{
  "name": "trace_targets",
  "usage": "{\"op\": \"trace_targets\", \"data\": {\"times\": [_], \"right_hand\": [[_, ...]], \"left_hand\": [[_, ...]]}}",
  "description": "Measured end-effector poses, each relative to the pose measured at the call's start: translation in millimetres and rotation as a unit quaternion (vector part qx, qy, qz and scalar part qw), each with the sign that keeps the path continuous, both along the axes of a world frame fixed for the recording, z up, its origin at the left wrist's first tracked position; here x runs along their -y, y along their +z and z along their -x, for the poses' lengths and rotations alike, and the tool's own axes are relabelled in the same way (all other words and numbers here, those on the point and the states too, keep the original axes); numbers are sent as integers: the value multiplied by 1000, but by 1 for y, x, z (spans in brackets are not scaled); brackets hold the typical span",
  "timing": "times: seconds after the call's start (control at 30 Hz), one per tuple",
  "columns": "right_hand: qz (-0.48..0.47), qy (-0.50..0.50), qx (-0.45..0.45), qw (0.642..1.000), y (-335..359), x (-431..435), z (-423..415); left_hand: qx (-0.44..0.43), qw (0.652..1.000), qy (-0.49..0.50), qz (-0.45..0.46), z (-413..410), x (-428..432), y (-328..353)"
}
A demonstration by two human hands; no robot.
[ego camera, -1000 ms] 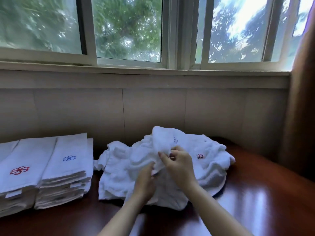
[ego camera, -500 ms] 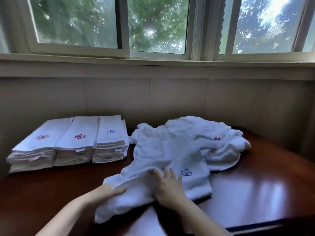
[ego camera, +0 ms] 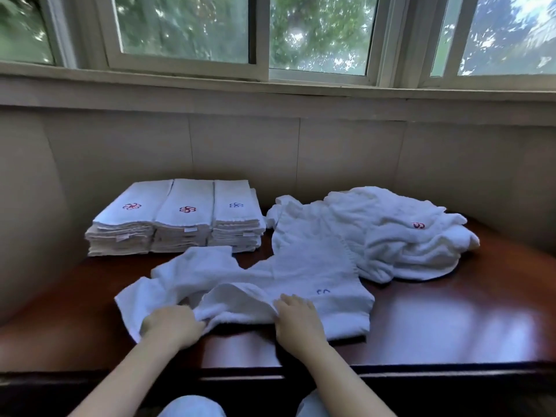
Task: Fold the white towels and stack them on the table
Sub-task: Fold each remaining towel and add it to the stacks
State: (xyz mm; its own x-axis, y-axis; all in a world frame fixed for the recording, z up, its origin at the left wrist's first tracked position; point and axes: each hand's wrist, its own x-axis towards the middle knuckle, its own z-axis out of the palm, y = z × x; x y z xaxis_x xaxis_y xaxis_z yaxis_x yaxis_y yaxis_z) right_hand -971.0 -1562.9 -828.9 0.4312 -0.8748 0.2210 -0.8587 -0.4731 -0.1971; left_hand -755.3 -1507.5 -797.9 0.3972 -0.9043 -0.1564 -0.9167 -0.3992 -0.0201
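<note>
A white towel (ego camera: 304,275) with a blue emblem lies rumpled and partly spread near the front of the dark wooden table (ego camera: 451,320). My left hand (ego camera: 171,325) grips its near edge at the left, fingers curled into the cloth. My right hand (ego camera: 296,319) holds the same edge further right, fingers tucked under a fold. Behind it a heap of unfolded white towels (ego camera: 400,233) lies at the back right, one showing a red emblem. Three stacks of folded towels (ego camera: 177,218) stand side by side at the back left.
A panelled wall and window sill (ego camera: 270,94) run right behind the table. The table's front edge (ego camera: 331,371) is close to my body, with my knees below it. Bare tabletop shows at the front right and far left.
The towel has been pulled out of the heap toward the front edge and spread wider. Both hands moved nearer to me along its near edge, the left one now gripping the cloth.
</note>
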Motion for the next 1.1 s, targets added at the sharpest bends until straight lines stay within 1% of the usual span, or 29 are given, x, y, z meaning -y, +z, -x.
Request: {"op": "trace_targets", "data": {"times": [0.07, 0.13, 0.2, 0.27, 0.33, 0.4, 0.43, 0.47, 0.5, 0.53, 0.57, 0.6, 0.63, 0.7, 0.77, 0.83, 0.87, 0.9, 0.93, 0.97, 1.0, 1.03, 1.1], "right_hand": [[21, 3, -31, 999, 3, -4, -5], [12, 2, -56, 998, 6, -6, -8], [-6, -8, -57, 998, 7, -4, -8], [-22, -27, -36, 999, 7, -2, -7], [-34, -47, -25, 998, 6, -1, -7], [-36, -63, -18, 997, 7, -1, -5], [-33, -75, -6, 997, 9, 0, -2], [-28, -88, 13, 996, 12, 3, 1], [-18, -102, 31, 994, 17, 7, 5], [-4, -117, 44, 992, 24, 11, 8], [14, -128, 46, 991, 34, 15, 10], [39, -133, 41, 989, 46, 19, 10], [75, -136, 35, 987, 61, 22, 10], [142, -159, 45, 976, 94, 27, 8], [149, -184, 107, 966, 131, 31, 9], [122, -190, 206, 952, 163, 34, 12], [81, -176, 293, 936, 177, 33, 13], [24, -143, 400, 905, 188, 29, 12], [-28, -101, 501, 859, 197, 24, 11], [-52, -69, 567, 819, 203, 19, 10], [-44, -48, 596, 800, 207, 14, 10], [-26, -30, 612, 790, 211, 9, 11], [-2, 9, 652, 758, 219, 1, 15]], "left_hand": [[4, 999, 47, 25, 8, 1, -2], [7, 997, 71, 36, 10, 1, -4], [24, 997, 56, 40, 7, 1, -6], [28, 998, 13, 55, 1, -2, -9], [-9, 996, -41, 85, -8, -8, -12], [-95, 987, -80, 105, -19, -16, -11], [-138, 981, -86, 107, -27, -21, -7], [-160, 978, -81, 107, -36, -25, -2], [-152, 980, -66, 113, -46, -30, 6], [-120, 983, -50, 126, -56, -34, 16], [-55, 986, -32, 153, -64, -37, 27], [20, 981, -11, 195, -71, -38, 39], [64, 967, 18, 245, -75, -40, 51], [72, 931, 84, 347, -79, -41, 75], [61, 899, 128, 413, -81, -38, 94], [18, 867, 149, 475, -84, -35, 112], [-30, 840, 155, 518, -85, -34, 122], [-89, 809, 157, 560, -85, -33, 131], [-145, 775, 159, 595, -84, -33, 140], [-177, 743, 163, 625, -83, -32, 146], [-178, 722, 163, 649, -80, -31, 151], [-144, 712, 160, 668, -77, -32, 154], [-22, 693, 127, 710, -74, -35, 159]]}}
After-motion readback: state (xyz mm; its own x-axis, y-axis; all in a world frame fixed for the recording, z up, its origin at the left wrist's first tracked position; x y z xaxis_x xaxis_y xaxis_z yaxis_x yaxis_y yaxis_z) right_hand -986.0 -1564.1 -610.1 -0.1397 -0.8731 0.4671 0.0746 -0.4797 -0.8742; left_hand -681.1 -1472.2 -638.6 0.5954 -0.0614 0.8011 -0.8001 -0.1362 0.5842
